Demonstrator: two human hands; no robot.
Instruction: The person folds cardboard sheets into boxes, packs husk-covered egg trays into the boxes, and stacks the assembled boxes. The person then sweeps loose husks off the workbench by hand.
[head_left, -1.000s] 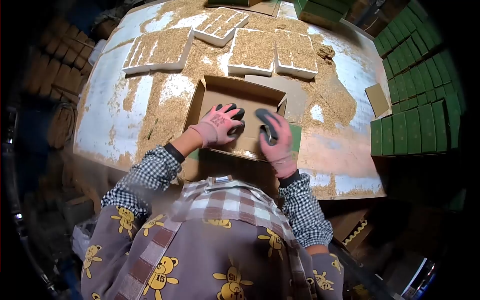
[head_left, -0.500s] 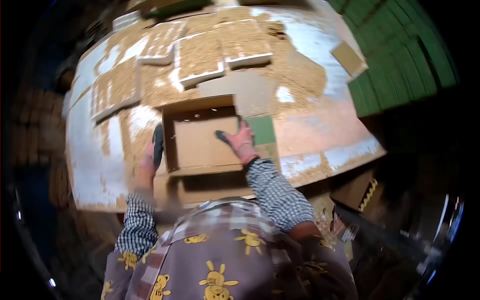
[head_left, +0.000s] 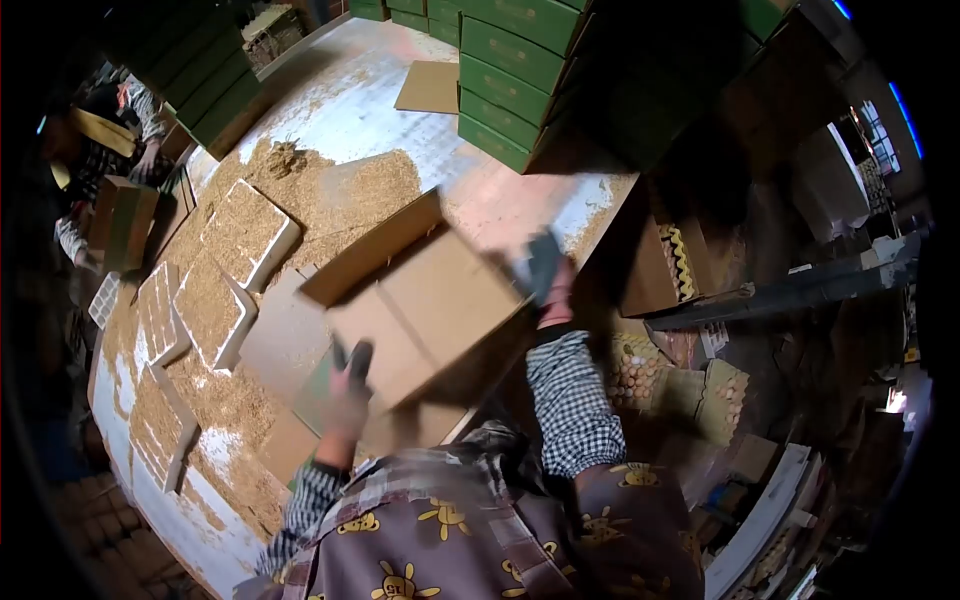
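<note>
Cardboard box (head_left: 455,300) is being positioned, right hand (head_left: 549,275) apparently grasping its edge, left hand (head_left: 348,395) beside it (grip: cannot tell), calling for even support.

Reads "15" in dark digits on the belly of a yellow cartoon bear (head_left: 397,583), printed on the dark purple-brown patterned fabric garment (head_left: 480,545), low in the view and close to its bottom edge. Might carry digits too on the other yellow cartoon bears (head_left: 445,517) of the same cloth, but too small and blurred to make out. Bears small, pale printed marks on the front faces of the stacked green rectangular cardboard boxes (head_left: 505,85), beyond the worktop's middle; too faint and tiny to read as words or numbers.
</note>
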